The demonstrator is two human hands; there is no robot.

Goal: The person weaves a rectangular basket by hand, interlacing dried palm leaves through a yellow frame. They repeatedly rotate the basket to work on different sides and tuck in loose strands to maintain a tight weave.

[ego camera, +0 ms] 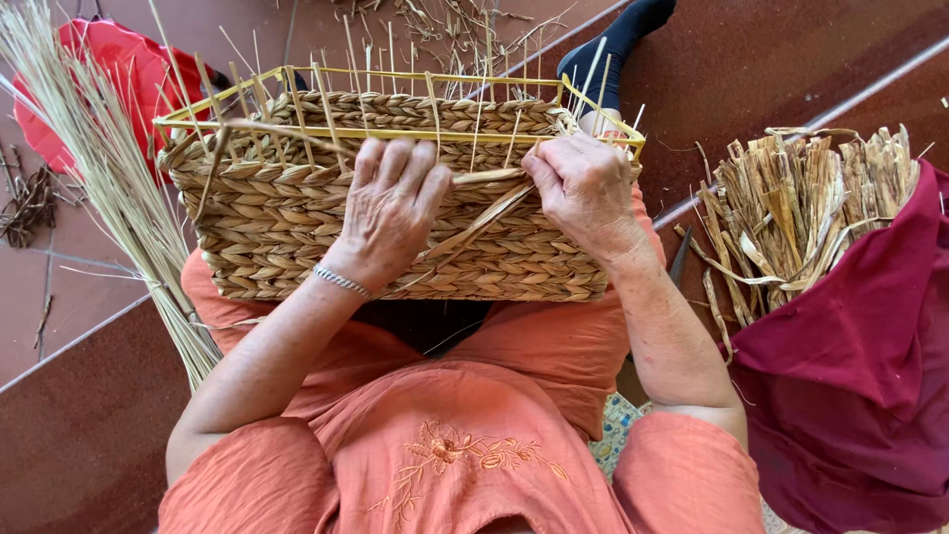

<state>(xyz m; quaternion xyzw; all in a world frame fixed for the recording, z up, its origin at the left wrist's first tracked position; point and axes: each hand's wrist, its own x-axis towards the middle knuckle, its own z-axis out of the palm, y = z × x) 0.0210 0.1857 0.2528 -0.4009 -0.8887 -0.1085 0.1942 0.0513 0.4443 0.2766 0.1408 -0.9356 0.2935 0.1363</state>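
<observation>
I am pressing my left hand (390, 213) flat, fingers spread, on the rough plaited basket (297, 247). My right hand (583, 183) is pinching a flat dry straw strand (474, 229).

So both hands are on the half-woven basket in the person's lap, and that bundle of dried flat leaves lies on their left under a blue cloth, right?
Not quite. The head view shows the bundle of dried leaves on the person's right, under a dark red cloth, not on their left under a blue one. The left hand and right hand are indeed on the basket in the lap.

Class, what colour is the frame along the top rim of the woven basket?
Yellow; the frame shows best in the head view.
</observation>
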